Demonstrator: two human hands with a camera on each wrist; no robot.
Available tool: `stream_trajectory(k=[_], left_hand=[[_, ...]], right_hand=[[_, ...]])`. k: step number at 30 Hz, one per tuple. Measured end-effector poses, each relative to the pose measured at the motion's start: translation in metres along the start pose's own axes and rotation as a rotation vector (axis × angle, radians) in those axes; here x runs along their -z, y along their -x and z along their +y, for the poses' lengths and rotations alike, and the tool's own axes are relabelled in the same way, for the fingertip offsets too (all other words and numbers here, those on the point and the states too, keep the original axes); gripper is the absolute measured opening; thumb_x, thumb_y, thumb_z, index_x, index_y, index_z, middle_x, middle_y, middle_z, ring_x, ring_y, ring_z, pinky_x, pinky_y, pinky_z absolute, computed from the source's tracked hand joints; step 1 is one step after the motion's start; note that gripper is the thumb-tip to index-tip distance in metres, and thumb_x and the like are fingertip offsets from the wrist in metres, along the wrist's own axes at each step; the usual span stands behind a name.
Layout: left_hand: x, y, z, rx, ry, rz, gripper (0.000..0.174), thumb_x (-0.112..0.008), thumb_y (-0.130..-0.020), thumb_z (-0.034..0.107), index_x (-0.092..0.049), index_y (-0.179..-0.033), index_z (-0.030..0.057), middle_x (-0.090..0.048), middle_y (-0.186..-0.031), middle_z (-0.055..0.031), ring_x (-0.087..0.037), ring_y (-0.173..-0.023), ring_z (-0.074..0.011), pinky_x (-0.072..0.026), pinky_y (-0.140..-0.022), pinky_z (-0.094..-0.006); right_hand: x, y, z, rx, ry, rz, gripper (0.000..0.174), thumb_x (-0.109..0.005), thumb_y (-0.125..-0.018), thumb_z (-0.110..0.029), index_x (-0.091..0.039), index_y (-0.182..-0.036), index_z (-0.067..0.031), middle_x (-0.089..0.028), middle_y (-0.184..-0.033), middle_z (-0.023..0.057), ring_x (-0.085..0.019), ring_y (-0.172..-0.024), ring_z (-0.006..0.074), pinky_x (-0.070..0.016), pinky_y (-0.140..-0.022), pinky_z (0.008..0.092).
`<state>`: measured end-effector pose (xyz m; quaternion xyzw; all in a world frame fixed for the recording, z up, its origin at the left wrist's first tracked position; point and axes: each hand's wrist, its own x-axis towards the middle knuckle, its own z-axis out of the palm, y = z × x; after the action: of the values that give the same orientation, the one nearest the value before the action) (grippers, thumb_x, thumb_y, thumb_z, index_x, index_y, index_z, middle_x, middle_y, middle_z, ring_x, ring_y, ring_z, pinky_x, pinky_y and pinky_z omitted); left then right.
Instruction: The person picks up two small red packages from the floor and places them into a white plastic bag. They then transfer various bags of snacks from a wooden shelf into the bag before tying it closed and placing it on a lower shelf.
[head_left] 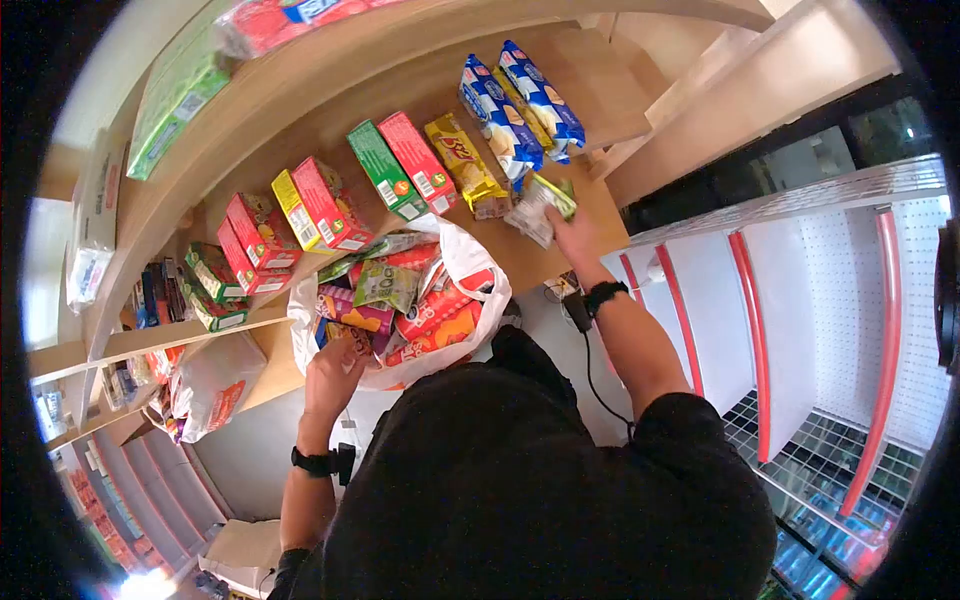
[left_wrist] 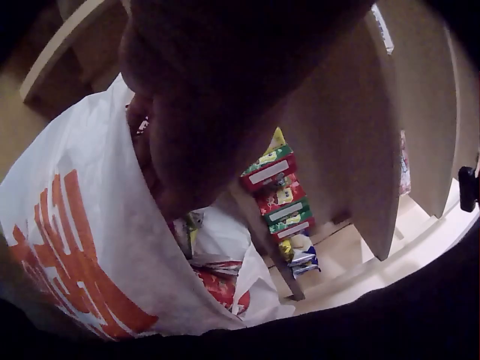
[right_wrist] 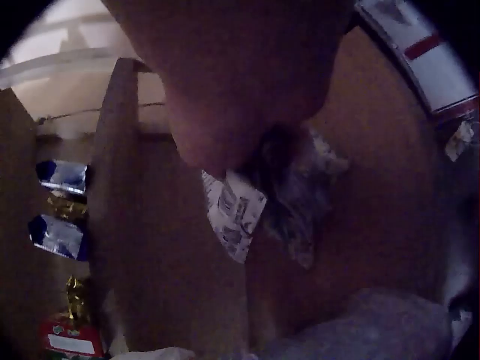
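A white plastic bag (head_left: 472,262) full of snack packets stands open in front of the person. The left hand (head_left: 335,378) grips the bag at its near left rim; in the left wrist view its curled fingers (left_wrist: 142,127) lie over the bag's edge. Among the contents are a green packet (head_left: 388,285) on top and several orange-red packets (head_left: 432,312). Over the right end of the wooden shelf, the right hand (head_left: 572,238) holds a small green and clear packet (head_left: 533,212), with its crinkled wrapper below the fingers in the right wrist view.
Along the shelf stand red and green boxes (head_left: 385,170), a yellow-gold packet (head_left: 465,160) and blue biscuit packs (head_left: 500,115). Another filled bag (head_left: 215,385) sits to the left. A black cable (head_left: 592,370) hangs below the right arm. White shelving with red edges (head_left: 755,330) rises at right.
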<state>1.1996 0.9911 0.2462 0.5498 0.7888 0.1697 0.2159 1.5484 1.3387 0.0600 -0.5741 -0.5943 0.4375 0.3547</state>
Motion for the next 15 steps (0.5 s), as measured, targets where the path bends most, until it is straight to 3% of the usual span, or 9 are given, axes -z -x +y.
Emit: stream_trajectory(k=[2,5,6,9,12,15], left_hand=[[-0.003,0.001,-0.001,0.012,0.022,-0.009,0.027,-0.081,-0.080,0.013,-0.065,-0.098,-0.0001,-0.069,-0.084,-0.0133,-0.069,-0.078,-0.0298,-0.0552,-0.071,-0.0399],[-0.004,0.005,-0.001,0.002,0.006,-0.008,0.026,-0.080,-0.080,0.013,-0.066,-0.098,-0.0002,-0.069,-0.085,-0.0139,-0.069,-0.078,-0.0303,-0.0552,-0.071,-0.0401],[-0.003,0.006,0.000,-0.008,-0.006,-0.005,0.026,-0.080,-0.080,0.012,-0.066,-0.099,-0.0002,-0.069,-0.085,-0.0142,-0.069,-0.078,-0.0306,-0.0551,-0.071,-0.0403],[-0.002,0.005,0.002,-0.020,-0.022,0.021,0.024,-0.080,-0.081,0.012,-0.066,-0.097,-0.0001,-0.069,-0.086,-0.0149,-0.069,-0.078,-0.0316,-0.0550,-0.071,-0.0409],[-0.002,0.006,0.007,-0.024,0.018,0.047,0.022,-0.079,-0.082,0.012,-0.067,-0.096,0.0008,-0.069,-0.086,-0.0159,-0.069,-0.079,-0.0340,-0.0549,-0.070,-0.0422],[0.001,0.006,0.004,-0.048,0.051,0.036,0.020,-0.078,-0.083,0.014,-0.067,-0.095,0.0020,-0.069,-0.087,-0.0163,-0.068,-0.080,-0.0360,-0.0546,-0.070,-0.0436]], right_hand=[[-0.026,-0.023,0.009,0.087,-0.051,0.007,0.057,-0.077,-0.086,-0.035,-0.062,-0.128,0.0005,-0.072,-0.110,0.0191,-0.069,-0.102,0.0302,-0.0536,-0.090,0.0390],[-0.041,-0.031,0.034,0.217,0.636,-0.023,0.061,-0.078,-0.083,-0.040,-0.063,-0.129,-0.0033,-0.071,-0.108,0.0217,-0.070,-0.100,0.0339,-0.0539,-0.089,0.0423],[-0.043,-0.038,0.051,0.015,0.521,-0.243,0.061,-0.078,-0.080,-0.042,-0.065,-0.128,-0.0074,-0.072,-0.108,0.0209,-0.069,-0.099,0.0370,-0.0537,-0.089,0.0446],[-0.053,-0.031,0.064,-0.104,0.455,-0.126,0.054,-0.077,-0.082,-0.037,-0.066,-0.126,-0.0085,-0.072,-0.109,0.0174,-0.069,-0.100,0.0346,-0.0542,-0.088,0.0438],[-0.053,-0.017,0.079,0.057,0.283,-0.036,0.046,-0.074,-0.085,-0.032,-0.066,-0.123,-0.0066,-0.073,-0.107,0.0158,-0.070,-0.102,0.0312,-0.0548,-0.085,0.0433],[-0.043,0.004,0.062,0.174,0.310,-0.072,0.038,-0.070,-0.090,-0.019,-0.064,-0.125,-0.0035,-0.072,-0.112,0.0150,-0.069,-0.103,0.0276,-0.0550,-0.084,0.0403]])
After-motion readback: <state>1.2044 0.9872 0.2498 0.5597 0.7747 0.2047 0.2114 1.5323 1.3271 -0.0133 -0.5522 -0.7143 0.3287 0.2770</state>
